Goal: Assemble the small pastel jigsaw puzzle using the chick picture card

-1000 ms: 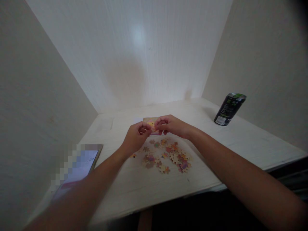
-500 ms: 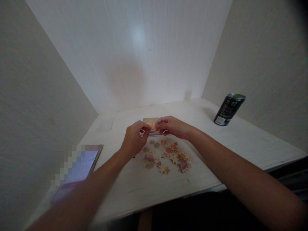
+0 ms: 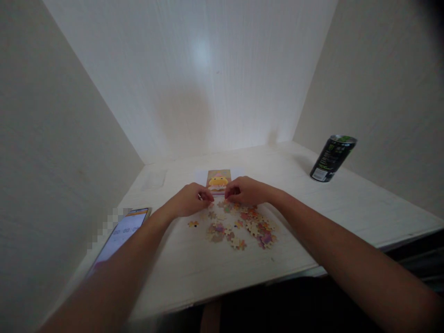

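Note:
My left hand [image 3: 192, 200] is over the table at the left of a picture card [image 3: 219, 180], its thumb and fingers closed in a pinch. Opposite it, my right hand [image 3: 247, 190] pinches at the card's lower right corner, fingertips low over the table. Whatever sits between the fingertips of either hand is too small to make out. A yellow figure with a pink top shows on the card. Just below my hands lies a loose heap of jigsaw puzzle pieces [image 3: 255, 226]. One yellow puzzle piece [image 3: 193, 224] lies apart at the left, below my left hand.
A phone [image 3: 121, 231] with digits on its screen lies at the left, partly behind my left forearm. Toward the back right stands a black and green drink can [image 3: 333, 158]. A clear flat item [image 3: 154, 179] lies back left. Walls enclose the white table [image 3: 208, 277] on three sides.
Both hands have come down and toward me from in front of the card and moved slightly apart. The card's picture and the lone yellow piece are now uncovered. More of the phone shows.

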